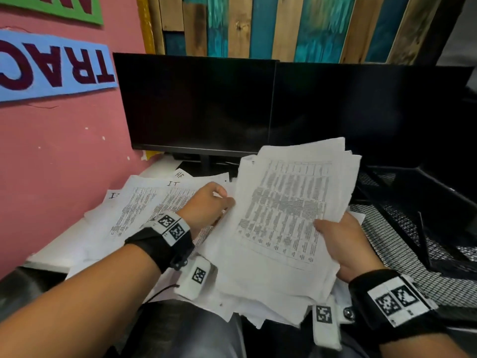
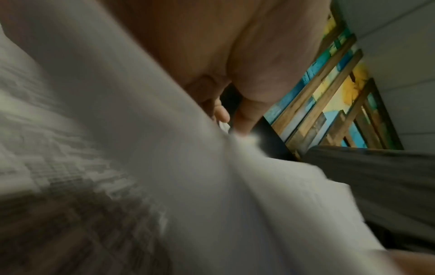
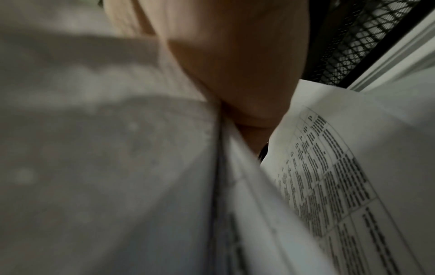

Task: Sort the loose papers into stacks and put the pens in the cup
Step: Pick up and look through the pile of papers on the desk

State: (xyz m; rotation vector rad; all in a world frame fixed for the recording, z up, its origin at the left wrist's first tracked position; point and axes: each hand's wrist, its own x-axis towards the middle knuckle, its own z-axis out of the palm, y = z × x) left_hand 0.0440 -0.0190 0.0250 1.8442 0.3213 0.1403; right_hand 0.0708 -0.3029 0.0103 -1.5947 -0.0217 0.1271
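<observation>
A pink wall (image 1: 64,151) on the left carries a blue sign (image 1: 51,65) and a green sign (image 1: 64,7). Behind two dark monitors (image 1: 198,104) stands a panel of teal and bare wooden planks (image 1: 284,27). A white desk (image 1: 59,251) runs below; black mesh trays (image 1: 402,228) sit right.

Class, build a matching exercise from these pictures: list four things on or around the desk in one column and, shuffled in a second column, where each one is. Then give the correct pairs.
Column 1
1. bundle of printed sheets
2. loose papers
3. twin monitors
4. black mesh tray

Column 2
A. right of the desk, beside the right hand
B. at the back, screens dark
C. gripped by both hands, the left hand at its left edge
D. spread on the desk by the pink wall

Pairs: 1-C, 2-D, 3-B, 4-A
</observation>
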